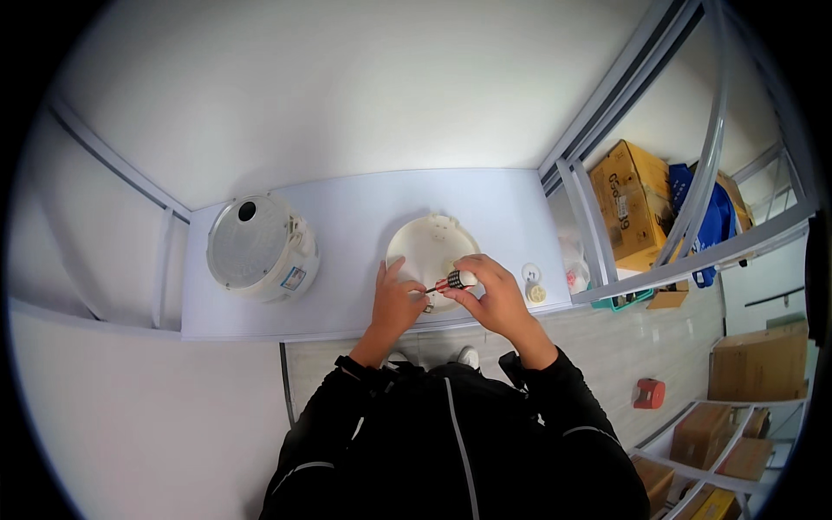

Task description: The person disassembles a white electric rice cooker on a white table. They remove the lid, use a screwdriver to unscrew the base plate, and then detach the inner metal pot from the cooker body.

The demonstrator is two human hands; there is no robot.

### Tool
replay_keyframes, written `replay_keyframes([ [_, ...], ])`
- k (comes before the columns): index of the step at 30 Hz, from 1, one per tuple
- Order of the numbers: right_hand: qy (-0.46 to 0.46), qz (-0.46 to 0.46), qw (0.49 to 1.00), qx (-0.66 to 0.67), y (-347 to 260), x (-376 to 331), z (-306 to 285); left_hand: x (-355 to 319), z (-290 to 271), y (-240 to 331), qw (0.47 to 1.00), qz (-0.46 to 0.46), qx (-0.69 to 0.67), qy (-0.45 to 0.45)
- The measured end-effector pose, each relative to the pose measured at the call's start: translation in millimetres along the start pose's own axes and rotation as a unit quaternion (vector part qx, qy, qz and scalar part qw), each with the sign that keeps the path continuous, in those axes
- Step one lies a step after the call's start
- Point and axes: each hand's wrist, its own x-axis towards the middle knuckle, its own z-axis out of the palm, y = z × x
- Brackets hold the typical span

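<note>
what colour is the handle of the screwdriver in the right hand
Red and black striped with a white cap, seen in the head view: screwdriver in the right hand.

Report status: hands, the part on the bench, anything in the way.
Right hand grips a red-and-black-handled screwdriver, tip at the round cream plastic lid. Left hand steadies the lid's near edge. White cooker body sits apart, left.

White walls (347,87), grey floor (607,364), cardboard boxes (758,362) on rt.
</note>
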Motion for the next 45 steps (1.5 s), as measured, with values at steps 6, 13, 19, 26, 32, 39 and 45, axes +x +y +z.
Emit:
replay_keyframes([
  [6,0.027,0.026,0.999,-0.018,-6.0,-7.2,9.9,4.1,-3.8,-1.5,1.000,-0.007,-0.003,-0.028],
  [13,0.032,0.043,0.997,-0.048,-12.0,-7.8,13.2,5.2,-6.7,-2.4,0.999,-0.006,-0.017,-0.049],
  [19,0.024,0.046,0.998,-0.039,-19.0,-2.5,15.8,5.7,-8.1,-8.0,0.998,0.002,-0.016,-0.057],
  [26,0.015,0.041,0.997,-0.063,-26.6,4.3,17.4,5.4,-10.1,-8.4,0.998,-0.007,-0.028,-0.064],
  [32,0.022,0.035,0.997,-0.065,-23.6,4.0,18.6,4.3,-7.7,-10.0,0.998,0.015,-0.022,-0.053],
  [39,0.011,0.033,0.997,-0.072,-26.2,3.9,17.6,6.6,-7.6,-10.0,0.998,0.039,-0.011,-0.048],
  [45,-0.034,0.027,0.995,-0.093,-37.7,9.9,12.3,9.2,-7.7,-12.9,0.998,0.046,-0.007,-0.045],
])
